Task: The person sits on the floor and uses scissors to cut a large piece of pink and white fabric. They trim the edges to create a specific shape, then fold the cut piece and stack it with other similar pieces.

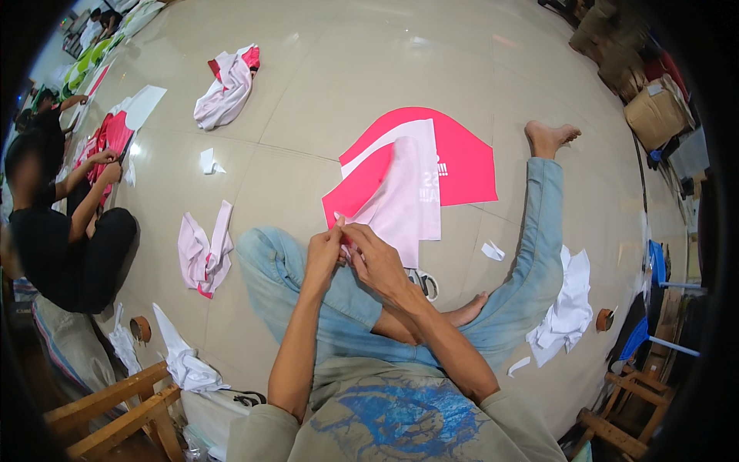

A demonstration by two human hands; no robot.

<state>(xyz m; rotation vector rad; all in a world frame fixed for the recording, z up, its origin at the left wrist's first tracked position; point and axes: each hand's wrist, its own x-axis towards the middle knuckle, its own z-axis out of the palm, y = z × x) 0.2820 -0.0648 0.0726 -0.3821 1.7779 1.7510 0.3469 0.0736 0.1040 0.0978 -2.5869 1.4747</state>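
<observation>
My left hand (pixel 326 250) and my right hand (pixel 371 256) meet over my lap, pinching the lower corner of a red and pale pink fabric piece (pixel 389 208) whose top is folded over. It lies on a larger red cut fabric panel (pixel 466 173) and a white layer with reversed-looking lettering. The fingers of both hands are close together at the corner. Just under the fabric's lower edge, beside my right hand, black-and-white scissor-like handles (pixel 423 281) are partly visible on the floor.
Fabric bundles (pixel 223 96) (pixel 206 258) and white scraps (pixel 493 250) lie around me on the tiled floor (pixel 323 69). A co-worker (pixel 46 254) sits at left, holding red fabric, with others behind. Boxes (pixel 656 115) line the right, wooden stools (pixel 627 408) the lower corners.
</observation>
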